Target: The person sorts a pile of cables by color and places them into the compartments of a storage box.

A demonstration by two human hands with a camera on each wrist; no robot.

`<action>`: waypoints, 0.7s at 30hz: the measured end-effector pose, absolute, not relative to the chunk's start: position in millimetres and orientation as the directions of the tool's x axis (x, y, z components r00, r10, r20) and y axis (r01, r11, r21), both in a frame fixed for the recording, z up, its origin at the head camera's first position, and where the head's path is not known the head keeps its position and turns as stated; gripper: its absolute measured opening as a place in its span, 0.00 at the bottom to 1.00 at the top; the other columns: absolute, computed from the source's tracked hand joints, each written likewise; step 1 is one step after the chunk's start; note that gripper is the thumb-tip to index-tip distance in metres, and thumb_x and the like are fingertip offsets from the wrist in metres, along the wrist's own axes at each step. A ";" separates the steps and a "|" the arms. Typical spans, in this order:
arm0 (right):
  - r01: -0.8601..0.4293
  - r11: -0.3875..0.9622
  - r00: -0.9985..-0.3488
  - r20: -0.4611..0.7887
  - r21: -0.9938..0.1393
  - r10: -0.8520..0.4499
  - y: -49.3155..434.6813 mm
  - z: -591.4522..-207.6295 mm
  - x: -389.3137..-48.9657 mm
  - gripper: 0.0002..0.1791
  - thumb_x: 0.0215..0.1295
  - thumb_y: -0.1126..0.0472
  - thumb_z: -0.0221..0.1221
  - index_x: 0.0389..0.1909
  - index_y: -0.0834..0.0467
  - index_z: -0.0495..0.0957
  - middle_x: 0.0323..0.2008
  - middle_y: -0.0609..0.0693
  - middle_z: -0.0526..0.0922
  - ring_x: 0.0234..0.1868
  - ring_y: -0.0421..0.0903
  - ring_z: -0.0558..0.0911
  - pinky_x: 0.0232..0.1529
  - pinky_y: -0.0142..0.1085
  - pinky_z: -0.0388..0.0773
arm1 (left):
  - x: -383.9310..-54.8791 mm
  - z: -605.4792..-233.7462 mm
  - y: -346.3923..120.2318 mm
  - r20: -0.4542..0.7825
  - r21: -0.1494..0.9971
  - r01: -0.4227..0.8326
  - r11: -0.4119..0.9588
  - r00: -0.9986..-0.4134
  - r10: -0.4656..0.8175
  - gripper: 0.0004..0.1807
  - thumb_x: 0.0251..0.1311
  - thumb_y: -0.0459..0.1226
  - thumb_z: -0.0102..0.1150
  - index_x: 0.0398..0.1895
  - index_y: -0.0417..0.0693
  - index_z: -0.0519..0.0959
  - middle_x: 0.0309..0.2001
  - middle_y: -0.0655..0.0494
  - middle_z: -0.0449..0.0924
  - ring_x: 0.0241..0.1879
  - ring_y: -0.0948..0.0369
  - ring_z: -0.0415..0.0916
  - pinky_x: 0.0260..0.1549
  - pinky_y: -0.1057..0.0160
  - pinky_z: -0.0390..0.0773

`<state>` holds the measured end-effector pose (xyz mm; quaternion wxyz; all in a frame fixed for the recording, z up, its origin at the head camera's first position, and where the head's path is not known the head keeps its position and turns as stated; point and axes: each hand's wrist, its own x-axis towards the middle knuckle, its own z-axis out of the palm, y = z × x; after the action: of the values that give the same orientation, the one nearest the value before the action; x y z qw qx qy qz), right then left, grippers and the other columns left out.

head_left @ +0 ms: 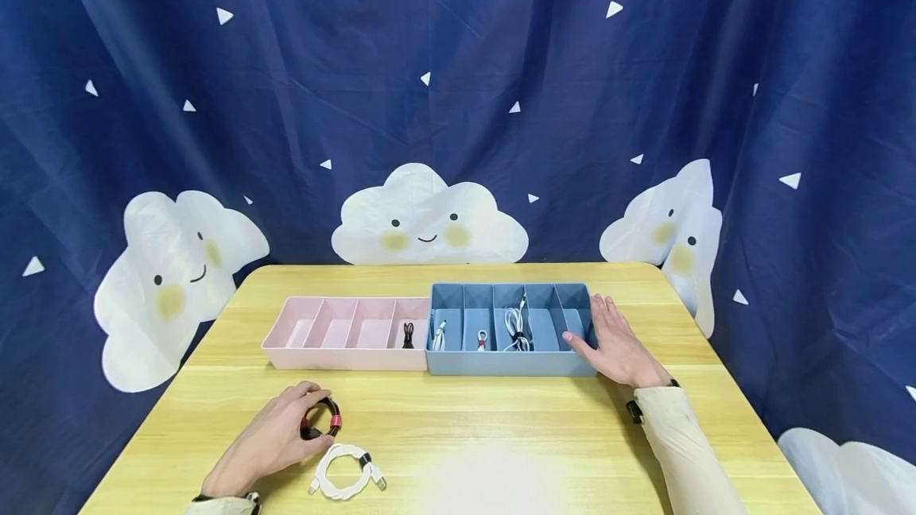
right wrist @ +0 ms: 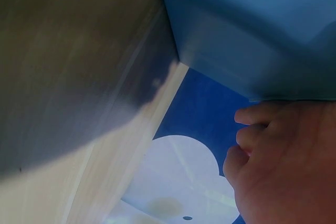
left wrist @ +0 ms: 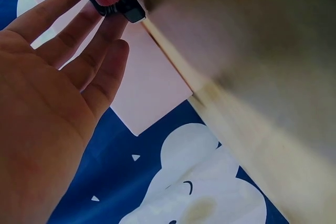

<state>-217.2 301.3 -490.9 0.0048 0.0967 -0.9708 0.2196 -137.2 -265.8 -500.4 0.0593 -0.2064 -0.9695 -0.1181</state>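
My left hand (head_left: pixel 275 431) holds a coiled black cable (head_left: pixel 333 405) with a red strap (head_left: pixel 335 421) at the table's front left. In the left wrist view its fingertips touch the cable near a black plug end (left wrist: pixel 134 10). Just in front lies a white coiled cable (head_left: pixel 324 471) bound by a black strap. At the right end of a blue divided box (head_left: pixel 511 364), my right hand (head_left: pixel 622 348) rests with fingers straight along the outer wall and thumb over the rim. White cables (head_left: pixel 514 324) lie in some blue compartments.
A pink divided box (head_left: pixel 343 360) stands against the blue box's left side, with a small black cable (head_left: pixel 408 334) in its rightmost compartment. Both sit towards the back of the wooden table (head_left: pixel 458 404). A dark blue curtain (head_left: pixel 472 46) with clouds hangs behind.
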 end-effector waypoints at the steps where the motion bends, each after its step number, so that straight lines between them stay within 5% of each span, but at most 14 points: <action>1: -0.192 0.883 -0.981 0.054 -0.428 -0.187 301.3 -490.8 -217.0 0.58 0.74 0.30 0.48 0.81 0.70 0.37 0.82 0.72 0.40 0.83 0.70 0.39 0.80 0.65 0.41 | -136.9 -499.9 -265.8 0.161 0.205 0.412 0.888 -0.909 0.385 0.35 0.46 0.52 0.78 0.56 0.42 0.84 0.51 0.57 0.81 0.49 0.59 0.79 0.49 0.52 0.82; 21: -0.196 0.883 -0.980 0.060 -0.426 -0.188 301.1 -489.8 -217.0 0.57 0.75 0.31 0.48 0.81 0.70 0.38 0.81 0.72 0.42 0.83 0.71 0.40 0.80 0.65 0.41 | -140.9 -495.2 -263.8 0.173 0.201 0.423 0.883 -0.903 0.393 0.35 0.46 0.53 0.78 0.56 0.42 0.84 0.51 0.59 0.82 0.48 0.60 0.80 0.47 0.54 0.82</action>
<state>-217.0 301.1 -489.8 0.0084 0.0989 -0.9704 0.2203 -140.9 -263.8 -495.2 0.0638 -0.2108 -0.9683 -0.1178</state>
